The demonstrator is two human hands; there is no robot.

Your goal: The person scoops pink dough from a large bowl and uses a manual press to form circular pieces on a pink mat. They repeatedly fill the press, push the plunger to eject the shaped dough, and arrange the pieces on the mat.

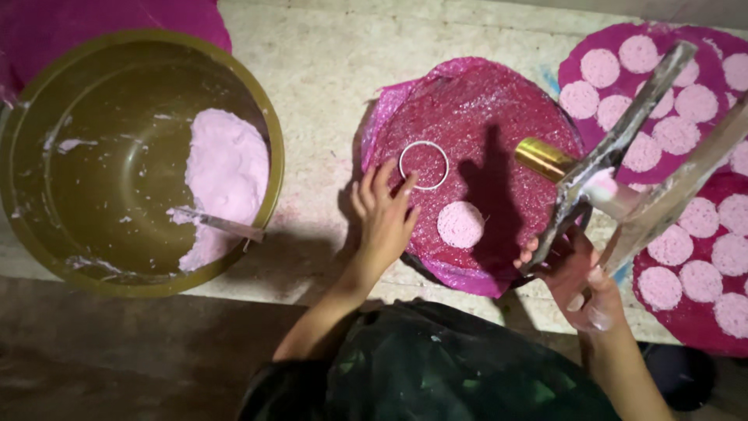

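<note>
My left hand (384, 214) rests on a round magenta mat (499, 109), its fingertips touching a thin white ring (424, 164) that lies flat on the mat. A single pale pink disc (460, 224) sits on the same mat, just right of that hand. My right hand (580, 277) grips a metal press tool (623, 144) with long flat handles and a brass cylinder (543, 157), held tilted over the mat's right edge. Pink paste clings to the tool near its hinge.
A large olive-green bowl (47, 117) at the left holds pink dough (226, 175) and a spatula (218, 224). Two more magenta mats (701, 316) at the right carry several pink discs. Everything lies on a pale stone floor (327, 62).
</note>
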